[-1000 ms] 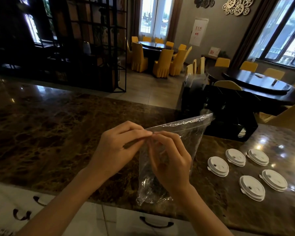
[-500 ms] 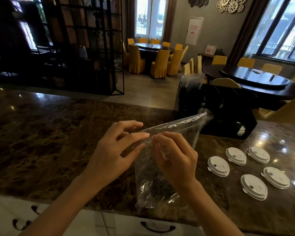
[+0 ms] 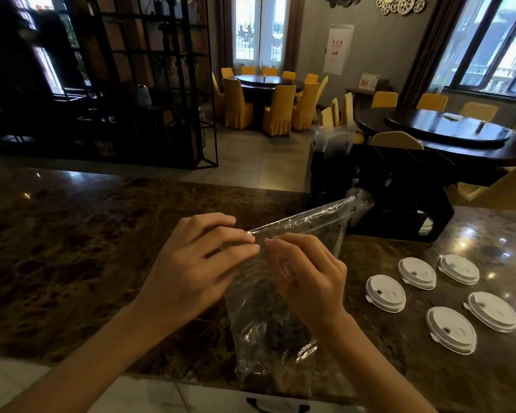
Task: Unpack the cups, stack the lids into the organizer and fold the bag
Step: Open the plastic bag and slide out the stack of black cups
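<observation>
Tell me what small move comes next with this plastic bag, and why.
Probably lay the clear bag flat on the counter and make a fold: both hands pinch its top edge, and it looks empty.

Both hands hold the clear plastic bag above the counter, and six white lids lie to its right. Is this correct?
Not quite: the head view shows five white lids, not six. The left hand and right hand do hold the clear plastic bag above the counter.
</observation>
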Tool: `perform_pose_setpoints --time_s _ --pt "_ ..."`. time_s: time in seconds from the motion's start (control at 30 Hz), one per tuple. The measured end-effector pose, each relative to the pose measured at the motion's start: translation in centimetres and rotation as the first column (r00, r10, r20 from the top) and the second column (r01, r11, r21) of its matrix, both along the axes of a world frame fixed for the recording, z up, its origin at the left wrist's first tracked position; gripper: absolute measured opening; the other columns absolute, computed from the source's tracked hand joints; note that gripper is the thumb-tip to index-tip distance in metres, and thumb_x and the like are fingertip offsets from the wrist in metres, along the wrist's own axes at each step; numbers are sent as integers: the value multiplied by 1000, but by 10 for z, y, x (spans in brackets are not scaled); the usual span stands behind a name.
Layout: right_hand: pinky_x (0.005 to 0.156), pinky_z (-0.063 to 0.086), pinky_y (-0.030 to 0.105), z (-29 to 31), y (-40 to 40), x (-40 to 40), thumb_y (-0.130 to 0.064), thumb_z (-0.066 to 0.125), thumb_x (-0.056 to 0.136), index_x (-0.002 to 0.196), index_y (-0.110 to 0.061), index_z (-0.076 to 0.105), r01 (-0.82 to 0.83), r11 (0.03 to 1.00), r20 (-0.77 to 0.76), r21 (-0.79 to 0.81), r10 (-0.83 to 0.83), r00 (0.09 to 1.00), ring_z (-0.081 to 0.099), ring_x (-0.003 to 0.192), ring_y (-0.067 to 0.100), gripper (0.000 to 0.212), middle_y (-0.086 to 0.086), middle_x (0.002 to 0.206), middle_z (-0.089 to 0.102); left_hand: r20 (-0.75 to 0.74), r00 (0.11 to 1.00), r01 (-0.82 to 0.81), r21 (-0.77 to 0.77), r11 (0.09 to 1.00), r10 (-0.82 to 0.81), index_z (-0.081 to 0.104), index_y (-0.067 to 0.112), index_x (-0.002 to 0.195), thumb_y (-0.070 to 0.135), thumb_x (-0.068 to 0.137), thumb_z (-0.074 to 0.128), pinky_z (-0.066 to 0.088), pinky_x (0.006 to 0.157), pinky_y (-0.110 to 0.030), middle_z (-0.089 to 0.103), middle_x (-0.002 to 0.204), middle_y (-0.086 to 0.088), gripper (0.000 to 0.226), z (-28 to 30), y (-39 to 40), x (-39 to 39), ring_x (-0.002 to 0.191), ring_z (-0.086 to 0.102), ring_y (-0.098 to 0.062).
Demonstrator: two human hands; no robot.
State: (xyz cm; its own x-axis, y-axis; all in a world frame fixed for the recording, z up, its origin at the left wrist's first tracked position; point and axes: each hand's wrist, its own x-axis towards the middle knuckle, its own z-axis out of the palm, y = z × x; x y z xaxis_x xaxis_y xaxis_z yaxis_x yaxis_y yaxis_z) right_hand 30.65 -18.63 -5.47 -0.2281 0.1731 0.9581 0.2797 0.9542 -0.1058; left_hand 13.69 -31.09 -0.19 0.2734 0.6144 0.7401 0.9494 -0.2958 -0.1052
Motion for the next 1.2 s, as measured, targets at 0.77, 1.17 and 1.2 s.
perform_pose_setpoints --time_s 0.77,1.17,1.2 --pt "63 56 27 -6 19 9 -11 83 87 95 -5 81 -92 995 -24 -42 91 996 71 80 14 10 7 95 77 -175 980 81 -79 994 -94 79 4 105 14 98 67 56 85 -34 77 108 -9 17 13 17 22 94 73 -24" --pt "65 53 23 -9 42 18 -13 79 90 89 -7 82 -74 997 -23 -12 74 997 67 74 17 6 5 90 77 -114 988 87 -169 982 -107 80 4 102 16 97 65 57 83 -27 76 106 -9 20 18 16 18 93 71 -22" --pt "67 51 21 -9 43 18 -12 80 89 88 -7 82 -78 997 -23 -8 78 997 66 75 17 6 5 90 77 -119 988 74 -199 977 -99 78 5 108 16 96 65 56 85 -27 75 110 -8 21 20 18 22 96 69 -21"
